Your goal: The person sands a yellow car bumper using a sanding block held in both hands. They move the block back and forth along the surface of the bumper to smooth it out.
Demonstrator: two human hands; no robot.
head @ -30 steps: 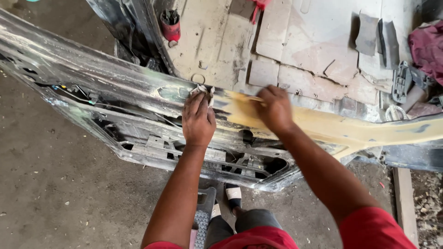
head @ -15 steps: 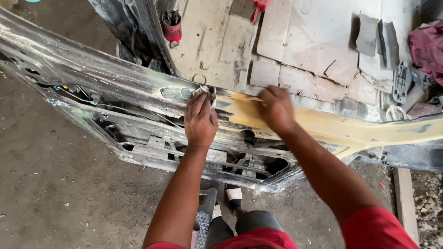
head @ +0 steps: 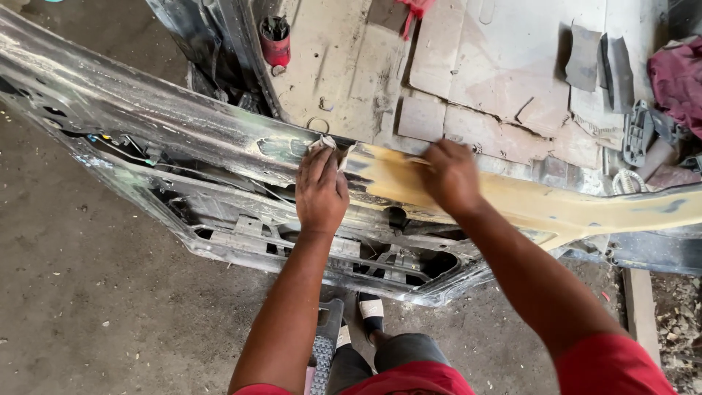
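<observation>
Head view, from the left: a stripped car door [head: 146, 139] lies across the concrete floor [head: 95, 307], its inner frame with cut-outs and loose wiring facing the person. A red can [head: 276, 40] stands beyond it on flattened cardboard [head: 468, 66]. The left hand [head: 320, 192] presses down on the door's upper edge, fingers [head: 316, 162] clenched on a crumpled scrap of sandpaper [head: 323, 143] just where bare metal meets the yellow filler [head: 512, 201]. The right hand [head: 451, 175] lies on the filler strip, fingers curled over a thin spreader [head: 414, 160] of which only the tip shows. The filler runs on rightward along the edge. By my reading, the step in hand is smoothing the filler; the next stroke calls for even pressure along the strip while the left hand steadies the door.
</observation>
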